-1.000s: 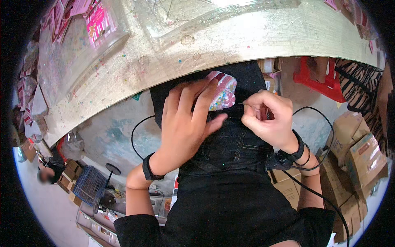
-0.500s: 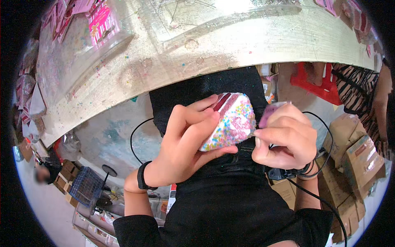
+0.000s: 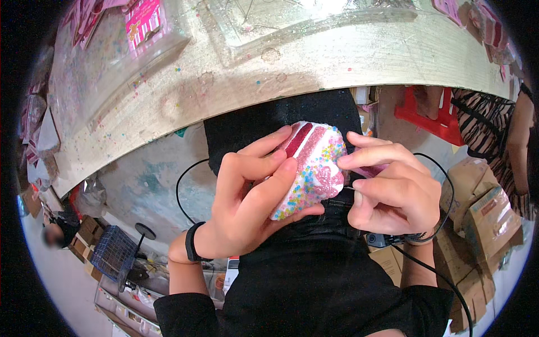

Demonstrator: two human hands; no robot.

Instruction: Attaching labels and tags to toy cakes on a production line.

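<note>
Head view: the left hand [image 3: 247, 202] is curled around a wedge-shaped toy cake slice [image 3: 311, 168], fingers wrapped over its upper face and thumb pressing from beneath, so the slice sits just below the worn table edge [image 3: 236, 92] and in front of the person's black shirt [image 3: 314, 286]. The slice has a white top scattered with coloured sprinkles and red and pink stripes down its side. The right hand [image 3: 393, 194] is closed in a pinch just right of the slice, its fingertips touching the slice's right edge and nipping something small and pink; what that is I cannot tell for sure, perhaps a tag or a bit of wrapper. Judging by how easily one hand carries it, the slice is likely light and foam-soft, giving under pressure, with a glittery, slightly grippy surface. A hold across its broad faces looks safest, sparing the decorated top.
</note>
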